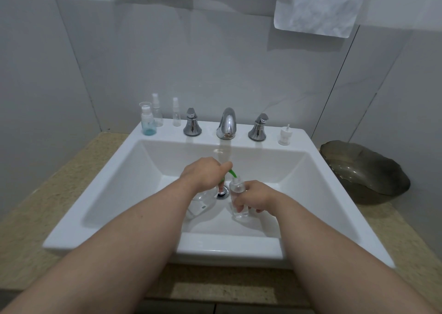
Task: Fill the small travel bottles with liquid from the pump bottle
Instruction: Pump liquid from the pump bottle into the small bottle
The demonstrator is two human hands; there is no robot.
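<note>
Over the white sink basin (134, 182), my left hand (204, 174) presses down on the green pump head (232, 174) of a clear pump bottle (201, 202), whose body shows below my wrist. The green spout points into the open neck of a small clear travel bottle (238, 197). My right hand (253, 197) grips that bottle around its lower half and holds it upright, slightly tilted. On the sink's back ledge at the left stand three more small bottles: a capped one with blue liquid (148, 120) and two clear spray bottles (157, 110) (176, 113). A loose white spray cap (285, 135) stands on the right ledge.
A chrome tap (226, 123) with two chrome handles (192, 123) (258, 128) stands behind the basin. The drain (223, 194) lies between my hands. A dark glass bowl (366, 170) rests on the beige counter (71, 170) at the right. White towels (318, 5) hang on the wall above.
</note>
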